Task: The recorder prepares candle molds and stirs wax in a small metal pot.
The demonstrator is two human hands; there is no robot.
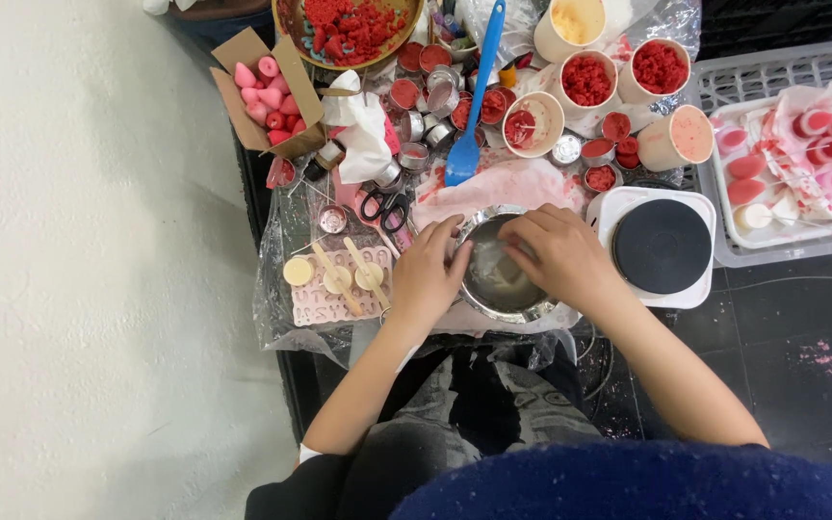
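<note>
From the head camera, both hands meet over a small metal bowl on the plastic-covered worktop. The left hand curls round the bowl's left rim, its grip closed on the edge. The right hand lies over the right side with fingers bent into the bowl; whether its grip has hold of anything cannot be told. Just right stands a white hotplate; left lies a pink mould; scissors and a blue spatula lie beyond.
</note>
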